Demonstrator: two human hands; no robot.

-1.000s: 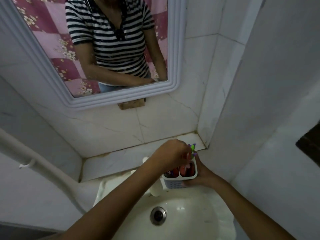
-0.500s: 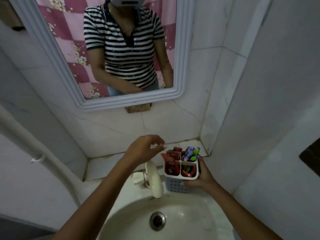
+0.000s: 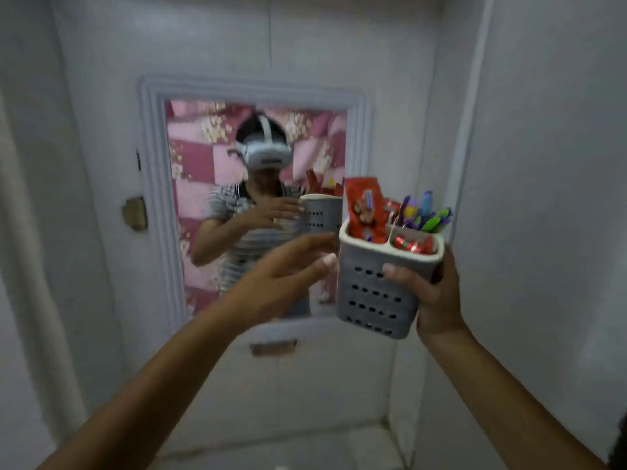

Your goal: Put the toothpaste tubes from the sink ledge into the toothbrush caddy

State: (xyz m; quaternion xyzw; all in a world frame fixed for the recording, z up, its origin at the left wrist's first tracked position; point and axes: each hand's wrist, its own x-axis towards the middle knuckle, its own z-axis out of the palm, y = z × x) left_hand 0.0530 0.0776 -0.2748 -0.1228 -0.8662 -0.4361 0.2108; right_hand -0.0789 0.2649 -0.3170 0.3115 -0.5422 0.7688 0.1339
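1. Head view: the right hand [image 3: 437,293] keeps its grip closed around the toothbrush caddy [image 3: 376,293], thumb across the perforated front wall and fingers wrapped behind, holding it upright in the air in front of the wall mirror [image 3: 258,205].
2. The left hand [image 3: 288,269] reaches toward the caddy with its grip open and empty, fingers spread, fingertips [image 3: 327,261] just beside the caddy's left wall; whether they touch it cannot be told through the motion blur.
3. A red toothpaste tube [image 3: 364,208] stands upright in the caddy's left compartment, rising well above the rim.
4. A second red tube [image 3: 412,246] lies low in the front right compartment, only its top showing.
5. Purple, blue and green toothbrushes [image 3: 424,215] fan out of the rear right compartment.
6. The mirror, framed in white moulding, reflects a person in a striped shirt wearing a white headset [image 3: 264,154], with a pink checked curtain [image 3: 196,157] behind.
7. White tiled walls [image 3: 543,164] surround the scene.
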